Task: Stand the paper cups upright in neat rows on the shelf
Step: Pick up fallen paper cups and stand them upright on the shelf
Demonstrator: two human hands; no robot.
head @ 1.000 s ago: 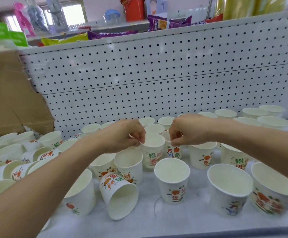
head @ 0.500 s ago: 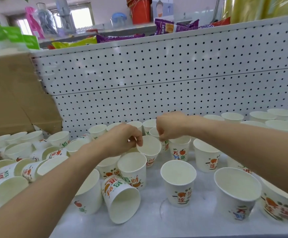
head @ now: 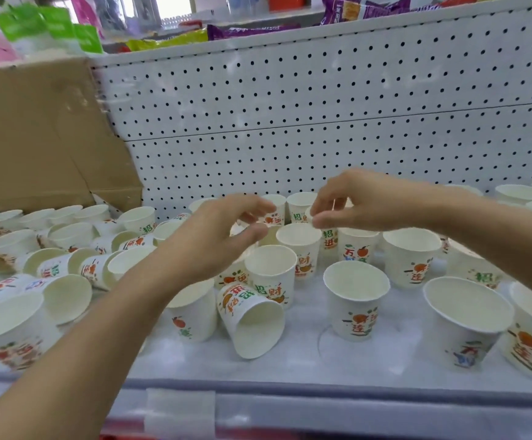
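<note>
Many white paper cups with orange and green print crowd the white shelf (head: pixel 293 363). Upright ones stand in the middle and to the right, among them a cup (head: pixel 299 246) that sits just below and between my two hands. One cup (head: pixel 252 319) is tipped over at the front, its mouth facing me. Several more cups (head: pixel 58 265) lie on their sides at the left. My left hand (head: pixel 223 233) hovers over the middle cups, fingers spread and holding nothing. My right hand (head: pixel 353 201) hangs above the back cups with loosely bent fingers, also empty.
A white pegboard wall (head: pixel 322 122) closes the back of the shelf. A brown cardboard box (head: pixel 36 138) stands at the back left, above the fallen cups. Snack packets (head: pixel 169 42) lie on the level above. The shelf's front lip (head: pixel 353 404) runs below.
Both hands were pinching the rim of a middle cup. They have let go and risen a little, fingers now apart. The view has shifted left and nearer.
</note>
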